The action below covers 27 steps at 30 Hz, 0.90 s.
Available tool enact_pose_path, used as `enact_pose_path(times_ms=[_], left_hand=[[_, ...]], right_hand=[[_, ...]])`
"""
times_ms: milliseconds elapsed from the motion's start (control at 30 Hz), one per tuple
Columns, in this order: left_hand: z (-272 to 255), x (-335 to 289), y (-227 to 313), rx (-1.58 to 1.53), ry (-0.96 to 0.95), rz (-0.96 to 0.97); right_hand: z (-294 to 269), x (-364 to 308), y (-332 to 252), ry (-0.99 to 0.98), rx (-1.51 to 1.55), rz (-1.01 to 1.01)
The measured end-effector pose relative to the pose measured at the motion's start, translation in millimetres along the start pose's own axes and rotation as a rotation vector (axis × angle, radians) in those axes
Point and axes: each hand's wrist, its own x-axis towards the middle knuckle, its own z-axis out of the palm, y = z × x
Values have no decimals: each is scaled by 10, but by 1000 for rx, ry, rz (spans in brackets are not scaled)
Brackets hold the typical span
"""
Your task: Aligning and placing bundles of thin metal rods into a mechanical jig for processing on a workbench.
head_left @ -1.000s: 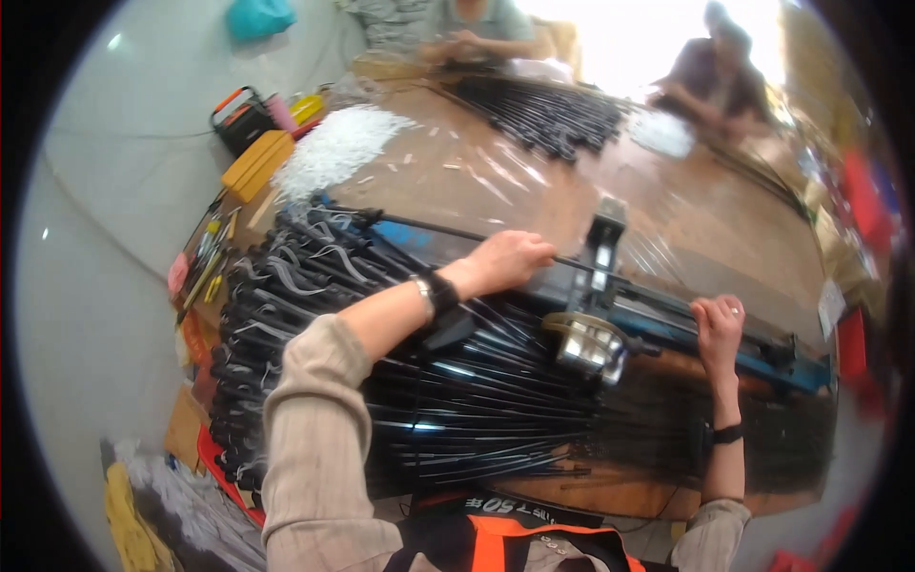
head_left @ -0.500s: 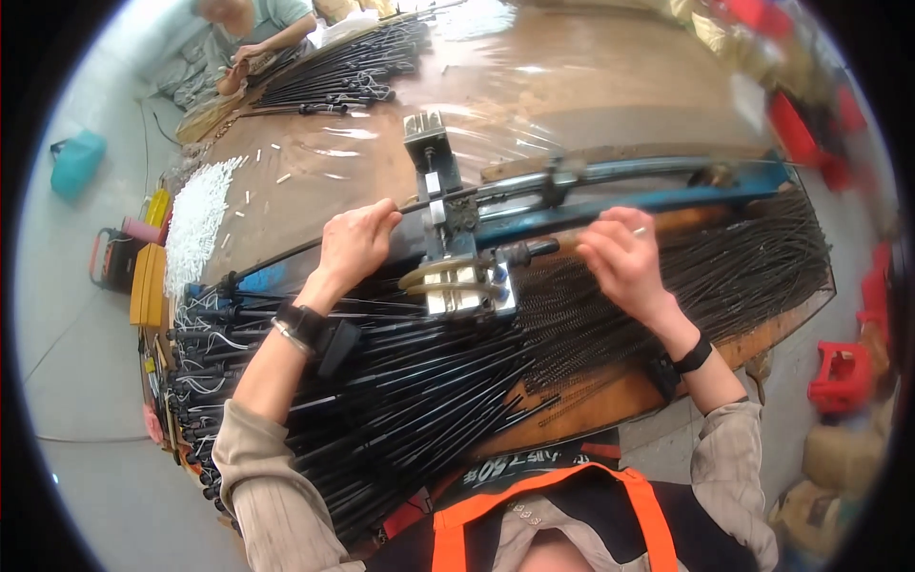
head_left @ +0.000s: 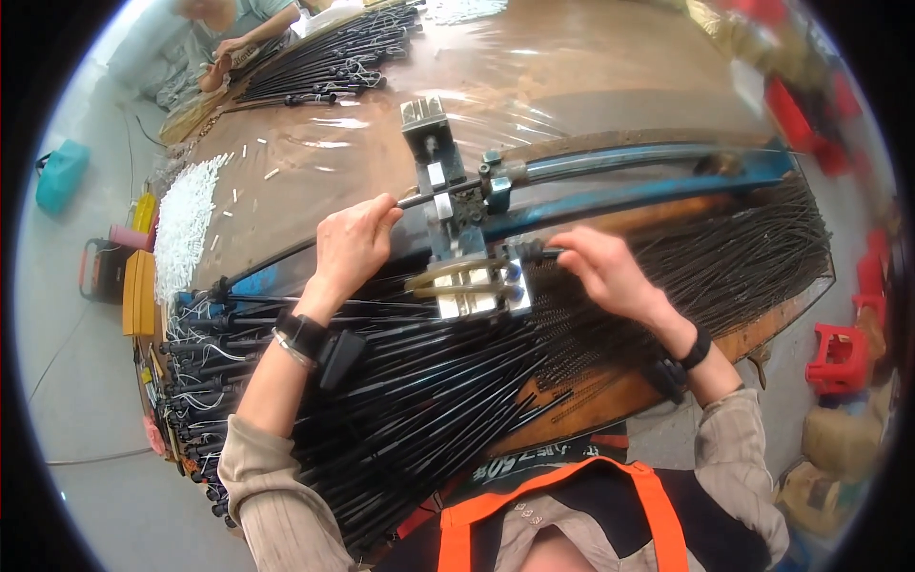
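Nearest, slim black rods fan below the grey metal clamping fixture. Right of it, the half-curled right hand meets a short black knob; its grip I cannot tell. Left of it, the left hand is closed around a long black rod reaching the fixture, best held straight and steady.

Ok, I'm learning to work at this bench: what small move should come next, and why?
Perhaps nudge the black handle with the right hand, which is right at its end; the left hand holds the thin black rod, which reaches the metal fixture, so the rod looks steadied.
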Motion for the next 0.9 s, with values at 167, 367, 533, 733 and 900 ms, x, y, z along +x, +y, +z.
enact_pose_path(times_ms=[167,367,533,733,900], left_hand=[[32,32,-2,109,42,114],[-165,30,-472,302,115,313],[-228,-119,-1072,584,209,393],[-513,-279,-126,393,-337,53],[-381,-816,672,67,-437,160]], right_hand=[[-42,92,44,-60,224,163],[-15,-419,-7,-57,-397,-207],[65,-464,-66,-103,-422,-334],[1,-342,-71,-217,-307,-201],[51,-364,-334,-273,-243,-71]])
